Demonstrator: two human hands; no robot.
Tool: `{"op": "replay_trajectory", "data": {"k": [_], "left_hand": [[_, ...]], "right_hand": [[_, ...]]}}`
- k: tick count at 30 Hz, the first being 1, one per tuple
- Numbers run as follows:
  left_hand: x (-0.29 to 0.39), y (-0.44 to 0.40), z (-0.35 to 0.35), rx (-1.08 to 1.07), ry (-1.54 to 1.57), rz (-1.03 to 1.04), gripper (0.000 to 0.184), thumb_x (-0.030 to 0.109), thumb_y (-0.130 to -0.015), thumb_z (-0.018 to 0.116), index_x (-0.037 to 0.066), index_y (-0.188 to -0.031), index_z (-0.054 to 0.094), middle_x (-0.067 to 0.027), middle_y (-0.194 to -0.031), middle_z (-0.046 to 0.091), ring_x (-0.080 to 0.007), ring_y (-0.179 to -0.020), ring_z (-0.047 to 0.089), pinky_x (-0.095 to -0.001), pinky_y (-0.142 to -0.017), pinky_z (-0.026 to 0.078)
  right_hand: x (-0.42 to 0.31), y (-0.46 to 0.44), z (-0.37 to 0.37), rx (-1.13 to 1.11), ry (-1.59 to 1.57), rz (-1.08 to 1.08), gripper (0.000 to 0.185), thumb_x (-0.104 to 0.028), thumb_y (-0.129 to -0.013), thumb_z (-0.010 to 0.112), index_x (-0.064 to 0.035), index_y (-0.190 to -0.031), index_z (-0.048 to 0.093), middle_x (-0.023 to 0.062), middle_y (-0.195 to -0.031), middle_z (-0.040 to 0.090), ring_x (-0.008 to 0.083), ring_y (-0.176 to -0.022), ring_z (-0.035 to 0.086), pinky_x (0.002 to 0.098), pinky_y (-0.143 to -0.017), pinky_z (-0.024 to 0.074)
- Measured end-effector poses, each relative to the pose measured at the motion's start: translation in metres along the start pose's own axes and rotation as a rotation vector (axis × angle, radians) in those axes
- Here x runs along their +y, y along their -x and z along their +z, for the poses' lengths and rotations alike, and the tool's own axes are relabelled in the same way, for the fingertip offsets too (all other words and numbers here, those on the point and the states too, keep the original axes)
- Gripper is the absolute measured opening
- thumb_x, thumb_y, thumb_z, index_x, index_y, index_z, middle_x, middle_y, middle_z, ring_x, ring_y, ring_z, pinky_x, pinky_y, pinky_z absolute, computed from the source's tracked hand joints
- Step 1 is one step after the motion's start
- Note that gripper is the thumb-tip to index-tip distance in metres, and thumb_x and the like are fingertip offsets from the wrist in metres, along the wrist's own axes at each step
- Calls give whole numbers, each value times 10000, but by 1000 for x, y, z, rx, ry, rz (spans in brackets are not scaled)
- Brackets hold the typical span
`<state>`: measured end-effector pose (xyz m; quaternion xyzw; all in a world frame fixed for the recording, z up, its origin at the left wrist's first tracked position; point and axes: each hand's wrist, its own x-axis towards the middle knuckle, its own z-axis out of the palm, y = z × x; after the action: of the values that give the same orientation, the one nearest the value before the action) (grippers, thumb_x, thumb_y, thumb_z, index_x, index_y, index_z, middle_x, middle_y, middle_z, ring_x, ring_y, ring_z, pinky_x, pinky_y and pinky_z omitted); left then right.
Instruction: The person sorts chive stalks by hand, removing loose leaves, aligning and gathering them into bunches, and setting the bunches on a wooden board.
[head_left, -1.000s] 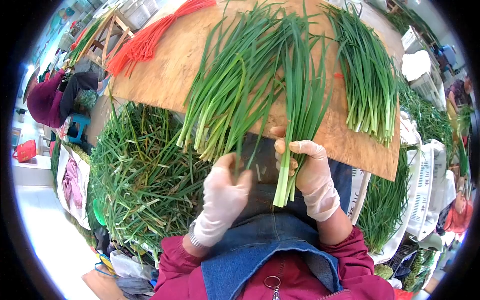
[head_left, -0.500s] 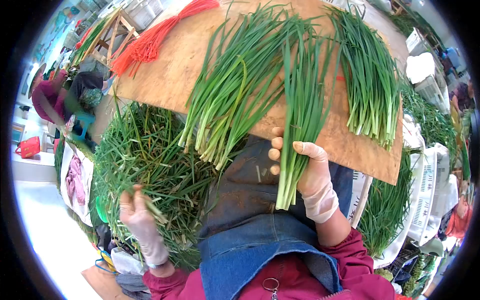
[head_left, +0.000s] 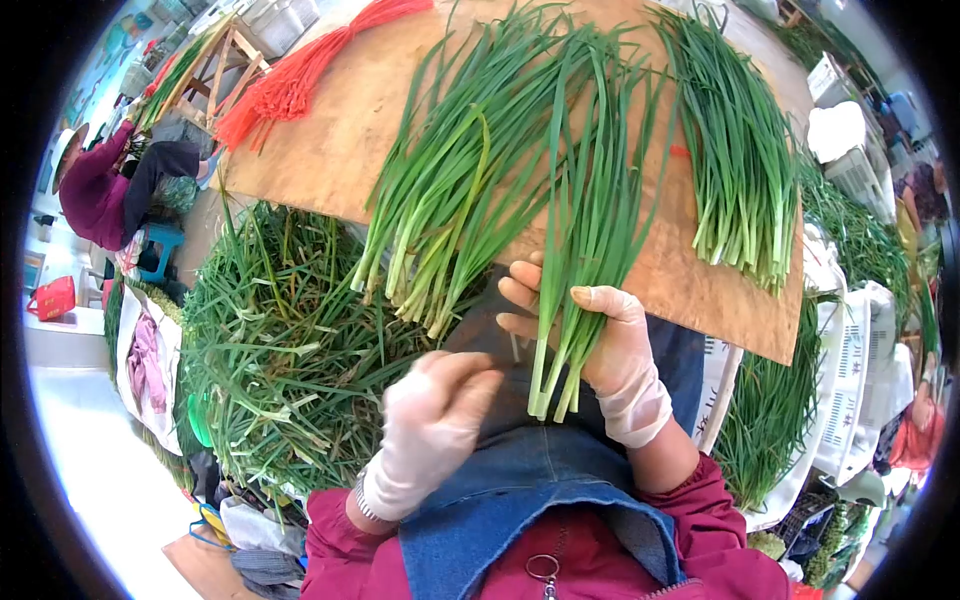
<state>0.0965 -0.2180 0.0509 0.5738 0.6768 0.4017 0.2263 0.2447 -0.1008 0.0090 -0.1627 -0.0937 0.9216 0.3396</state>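
Observation:
My right hand (head_left: 612, 345), in a thin whitish glove with bare fingertips, grips a bunch of garlic chives (head_left: 592, 210). Their pale stem ends point down towards my lap, and the leaves lie over the board. Fewer stems hang together now, with a gap between them. My left hand (head_left: 438, 420), gloved the same way, is left of those stem ends and apart from them. Its fingers are curled and slightly blurred; anything inside is hidden. A loose heap of chives (head_left: 455, 190) lies on the wooden board (head_left: 330, 140), and a neater bunch (head_left: 735, 170) is at its right side.
Left below the board is a big pile of leaf scraps (head_left: 290, 350). Red ties (head_left: 290, 95) lie at the board's far left. White crates (head_left: 850, 380) and more chives (head_left: 770, 430) stand at the right. Another person (head_left: 100, 195) sits at far left.
My left hand has come from over the scrap pile, where it held a pale scrap, rightwards to near the stem ends. The chives in my right hand have spread and shifted slightly left.

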Motion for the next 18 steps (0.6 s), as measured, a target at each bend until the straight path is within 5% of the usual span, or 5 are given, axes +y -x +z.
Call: {"op": "replay_trajectory", "data": {"k": [2, 5, 9, 13, 18], "left_hand": [[12, -9, 12, -248, 446, -523, 147, 65, -818, 606, -14, -941, 611, -52, -750, 605, -91, -644, 545, -218, -573, 438], [10, -14, 24, -321, 619, -655, 164, 57, -819, 605, -21, -962, 586, -42, -766, 599, -51, -628, 525, -192, -555, 429], [-4, -6, 40, -104, 460, -295, 85, 20, -813, 575, -3, -889, 548, 5, -669, 557, -41, -527, 480, -202, -476, 403], [1, -1, 35, -62, -7, -74, 137, 46, -716, 611, 45, -824, 527, -168, -625, 565, -355, -575, 585, -413, -494, 461], [-19, 13, 0, -130, -417, 161, 149, 20, -702, 569, 53, -846, 548, -126, -632, 558, -288, -514, 573, -389, -457, 455]], "right_hand": [[3, -2, -3, -34, -23, 1, 523, -113, -729, 564, 27, -1220, 451, 194, -1193, 538, 358, -1177, 453, 550, -992, 326], [5, -2, -3, -67, -49, -7, 522, -108, -728, 574, 29, -1216, 449, 181, -1166, 558, 351, -1162, 467, 538, -989, 337], [4, 1, 3, -52, -52, 10, 432, -98, -793, 589, 1, -1188, 446, 155, -1074, 592, 303, -1043, 550, 476, -953, 401], [8, -1, -6, -41, -59, 29, 361, -106, -814, 581, 11, -1133, 457, 90, -852, 567, 227, -799, 558, 428, -838, 435], [-2, 4, -1, 56, -158, -32, 201, -155, -874, 526, 2, -996, 495, -8, -651, 395, 90, -526, 363, 251, -482, 330]]}}
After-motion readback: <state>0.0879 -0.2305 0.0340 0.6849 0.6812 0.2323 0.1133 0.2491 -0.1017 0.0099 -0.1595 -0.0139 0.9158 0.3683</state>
